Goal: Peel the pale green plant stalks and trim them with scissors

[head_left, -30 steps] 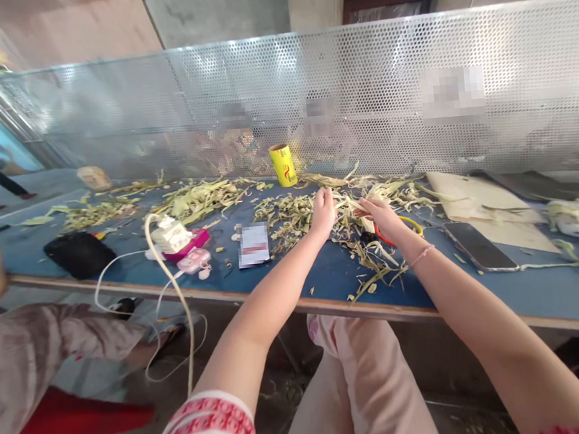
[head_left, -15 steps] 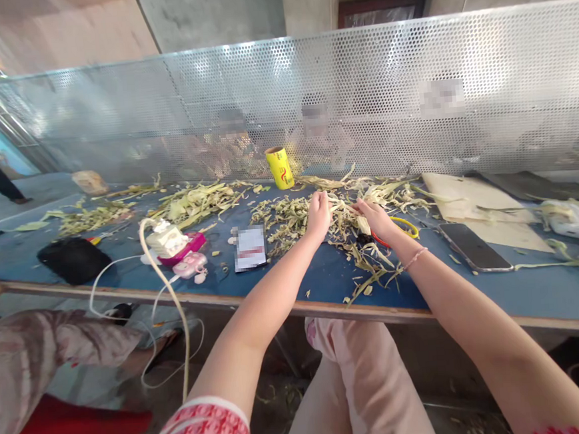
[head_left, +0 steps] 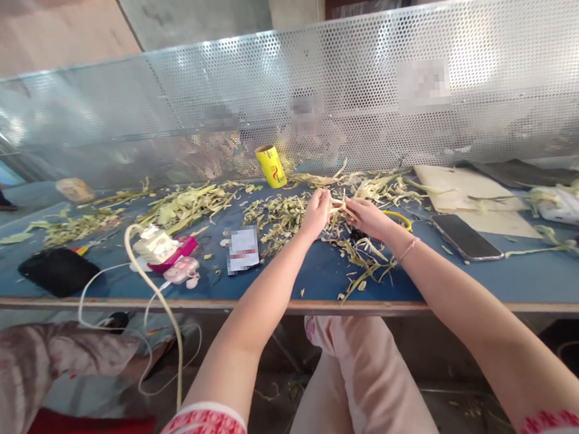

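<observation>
Over the heap of shredded pale-green plant strips [head_left: 284, 219], my two hands work close together. Between them runs a pale, narrow plant strip [head_left: 338, 206]. My left hand [head_left: 318, 212] is closed in a pinch on its left end. From the other side, my right hand [head_left: 368, 218] grips the same strip with thumb and fingers; its fingertips are partly hidden. A yellow ring [head_left: 402, 220] lies partly behind my right wrist. Loose curled strips [head_left: 365, 266] are scattered on the blue tabletop below the hands.
A yellow cardboard tube [head_left: 271, 167] stands by the perforated metal screen [head_left: 239, 80]. A phone [head_left: 466, 236] and brown paper [head_left: 468, 193] lie right. Left are a small packet [head_left: 242, 249], a plugged-in power strip [head_left: 157, 246], a black pouch [head_left: 58, 271] and a cable. Another person's leg [head_left: 54, 356] is beside me.
My hands have come closer together, and the strip between them now shows more plainly above the heap. The view has turned slightly to the right.
</observation>
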The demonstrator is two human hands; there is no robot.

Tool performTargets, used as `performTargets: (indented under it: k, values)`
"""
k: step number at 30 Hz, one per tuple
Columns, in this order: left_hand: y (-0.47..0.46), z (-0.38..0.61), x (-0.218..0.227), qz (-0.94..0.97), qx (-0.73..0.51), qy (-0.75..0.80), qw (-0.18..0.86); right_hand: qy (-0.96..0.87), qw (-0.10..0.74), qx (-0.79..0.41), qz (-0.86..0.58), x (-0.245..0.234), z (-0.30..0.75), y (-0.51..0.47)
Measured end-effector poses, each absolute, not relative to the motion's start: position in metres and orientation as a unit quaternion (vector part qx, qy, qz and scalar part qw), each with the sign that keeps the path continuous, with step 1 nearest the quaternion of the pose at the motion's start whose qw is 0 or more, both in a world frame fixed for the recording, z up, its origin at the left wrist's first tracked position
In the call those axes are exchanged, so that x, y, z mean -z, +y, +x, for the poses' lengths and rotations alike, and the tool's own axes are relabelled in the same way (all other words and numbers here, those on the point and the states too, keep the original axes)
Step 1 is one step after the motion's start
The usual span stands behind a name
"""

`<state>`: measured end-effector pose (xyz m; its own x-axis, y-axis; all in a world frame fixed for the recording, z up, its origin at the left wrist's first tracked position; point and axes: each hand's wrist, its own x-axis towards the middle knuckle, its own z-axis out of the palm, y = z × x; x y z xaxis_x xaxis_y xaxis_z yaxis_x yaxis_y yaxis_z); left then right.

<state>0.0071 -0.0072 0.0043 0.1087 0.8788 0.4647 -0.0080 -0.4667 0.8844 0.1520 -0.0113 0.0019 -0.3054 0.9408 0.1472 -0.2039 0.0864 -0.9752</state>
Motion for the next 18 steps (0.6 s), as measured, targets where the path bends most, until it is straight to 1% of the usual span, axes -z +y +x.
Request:
performTargets:
  k: [2, 5, 8, 10, 13, 16, 18]
  values:
    - [-0.003, 0.008, -0.002, 0.627, -0.573, 0.335, 0.407, -0.552, 0.503, -0.579, -0.327, -0.002, 0.15, -0.012]
    - [0.002, 0.009, 0.003, 0.605, -0.546, 0.318, 0.484, -0.54, 0.519, -0.557, -0.359, 0.003, 0.146, -0.008]
    - [0.005, 0.01, 0.005, 0.586, -0.514, 0.306, 0.546, -0.558, 0.542, -0.488, -0.396, 0.008, 0.144, 0.0]
    - [0.004, 0.011, 0.005, 0.588, -0.503, 0.315, 0.549, -0.583, 0.559, -0.422, -0.412, 0.011, 0.146, 0.004]
    - [0.003, 0.013, 0.005, 0.641, -0.48, 0.347, 0.488, -0.621, 0.56, -0.322, -0.444, 0.01, 0.149, 0.006]
    - [0.003, 0.013, 0.006, 0.716, -0.467, 0.367, 0.367, -0.648, 0.551, -0.231, -0.472, 0.009, 0.151, 0.003]
    - [0.003, 0.013, 0.006, 0.748, -0.465, 0.379, 0.284, -0.659, 0.543, -0.199, -0.481, 0.008, 0.151, 0.002]
